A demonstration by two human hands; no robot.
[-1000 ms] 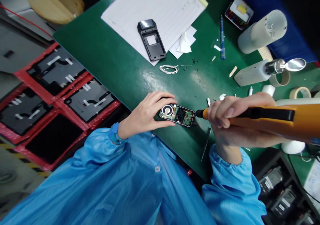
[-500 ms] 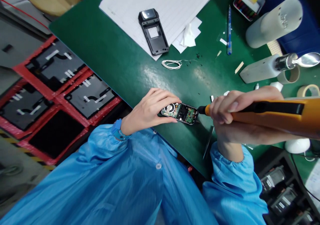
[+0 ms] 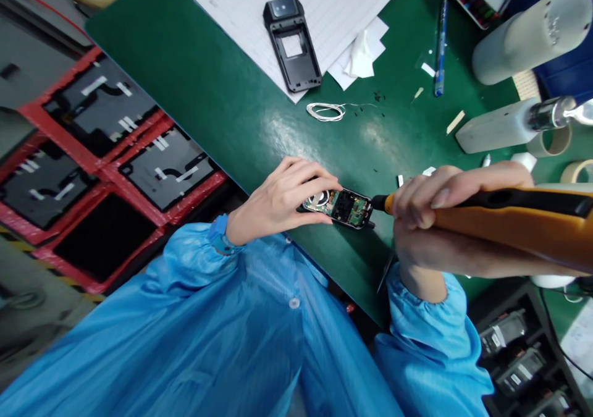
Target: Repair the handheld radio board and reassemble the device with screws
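Note:
A small opened device (image 3: 343, 207) with a green circuit board and a round silver part lies near the front edge of the green mat (image 3: 222, 96). My left hand (image 3: 282, 197) is wrapped round its left end, thumb below and fingers above. My right hand (image 3: 445, 219) grips an orange electric screwdriver (image 3: 514, 216) whose black tip meets the device's right end. A thin metal blade or tweezers (image 3: 384, 269) lies under my right wrist.
A black device housing (image 3: 293, 43) rests on white papers (image 3: 315, 9) at the back. A white wire coil (image 3: 325, 111), a blue pen (image 3: 439, 43), white cylinders (image 3: 532, 31), tape rolls (image 3: 574, 171) stand on the right. Red trays (image 3: 92, 157) with black parts sit lower left.
My left hand has closed further over the device, covering more of its round part. The view has drifted, so the hands and device sit slightly right and lower.

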